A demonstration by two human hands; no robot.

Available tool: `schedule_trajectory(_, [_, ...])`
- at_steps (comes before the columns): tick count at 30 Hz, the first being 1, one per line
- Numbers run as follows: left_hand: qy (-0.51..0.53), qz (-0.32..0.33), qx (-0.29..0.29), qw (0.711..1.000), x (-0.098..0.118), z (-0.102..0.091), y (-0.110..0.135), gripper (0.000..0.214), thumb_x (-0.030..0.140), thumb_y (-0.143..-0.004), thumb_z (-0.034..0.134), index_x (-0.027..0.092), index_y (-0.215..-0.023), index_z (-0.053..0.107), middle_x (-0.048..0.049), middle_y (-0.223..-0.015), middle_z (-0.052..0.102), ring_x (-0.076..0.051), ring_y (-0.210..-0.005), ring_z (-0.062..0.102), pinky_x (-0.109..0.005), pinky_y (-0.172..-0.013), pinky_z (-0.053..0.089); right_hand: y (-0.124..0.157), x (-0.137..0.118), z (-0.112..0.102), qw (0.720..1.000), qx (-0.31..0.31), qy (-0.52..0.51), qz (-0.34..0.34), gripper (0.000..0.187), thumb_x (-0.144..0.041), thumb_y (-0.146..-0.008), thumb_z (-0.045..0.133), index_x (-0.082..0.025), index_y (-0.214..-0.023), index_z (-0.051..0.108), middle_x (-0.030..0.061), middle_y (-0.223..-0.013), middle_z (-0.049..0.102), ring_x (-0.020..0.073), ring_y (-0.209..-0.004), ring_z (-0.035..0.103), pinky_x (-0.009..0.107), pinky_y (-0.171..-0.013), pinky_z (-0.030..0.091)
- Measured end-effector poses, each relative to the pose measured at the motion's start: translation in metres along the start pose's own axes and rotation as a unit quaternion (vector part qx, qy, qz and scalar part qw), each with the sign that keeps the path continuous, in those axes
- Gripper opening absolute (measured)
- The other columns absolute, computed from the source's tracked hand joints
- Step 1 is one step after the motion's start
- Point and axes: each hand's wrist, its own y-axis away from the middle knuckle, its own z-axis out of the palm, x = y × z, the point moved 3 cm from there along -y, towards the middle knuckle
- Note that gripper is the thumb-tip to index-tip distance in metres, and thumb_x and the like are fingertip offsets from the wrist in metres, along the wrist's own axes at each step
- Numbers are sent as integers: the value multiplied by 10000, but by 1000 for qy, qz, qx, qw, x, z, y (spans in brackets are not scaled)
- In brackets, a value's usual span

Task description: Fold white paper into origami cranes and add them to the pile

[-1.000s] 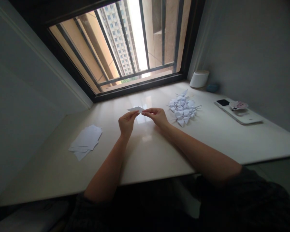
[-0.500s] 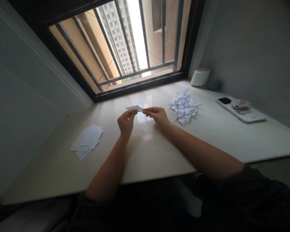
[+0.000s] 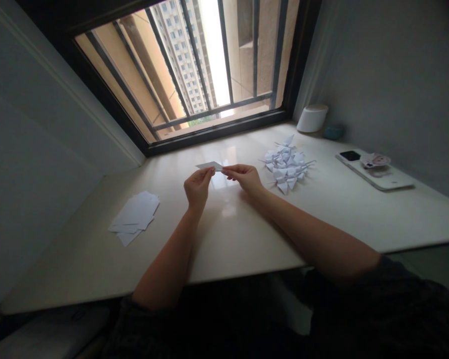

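A small folded piece of white paper [image 3: 208, 164] is held above the table between my two hands, its pointed end toward the left. My left hand [image 3: 198, 185] pinches its near edge with thumb and forefinger. My right hand [image 3: 246, 177] grips the right end of the same paper, fingertips pressed together close to the left ones. The fingers cover part of the near edge. Just right of my right hand lies a heap of folded white paper cranes [image 3: 287, 164]. Farther to the left, a loose stack of white paper sheets [image 3: 136, 213] rests on the table.
On the right of the pale, glossy table [image 3: 232, 249] lies a white phone [image 3: 387, 178] with a round grip on its back. A white cup-like container [image 3: 312, 118] and a small blue-grey object [image 3: 334, 132] stand in the back corner. A barred window [image 3: 217, 119] rises behind.
The hands and paper show only a very slight shift to the right in view, along with a small camera movement. Both hands keep hold of the folded paper.
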Motion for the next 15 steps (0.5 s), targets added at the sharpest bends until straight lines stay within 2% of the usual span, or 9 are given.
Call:
schedule_trajectory(5, [-48, 33, -4, 998, 3, -3, 0, 213, 348, -732, 736, 198, -883, 747, -46, -852, 738, -160, -782, 683, -321, -793, 548, -2, 3, -1, 1000, -16, 19, 11, 289, -416, -570, 799, -210, -768, 752, 24, -694, 713, 140, -639, 614, 277, -611, 410])
schedule_trajectory(15, [-14, 19, 1, 1000, -6, -1, 0, 182, 329, -729, 743, 211, -867, 754, -36, -841, 739, -154, -762, 677, -310, -773, 545, -3, 14, -5, 999, 8, -18, 34, 308, -390, -571, 808, -229, -829, 760, 21, -716, 720, 131, -635, 602, 267, -604, 394])
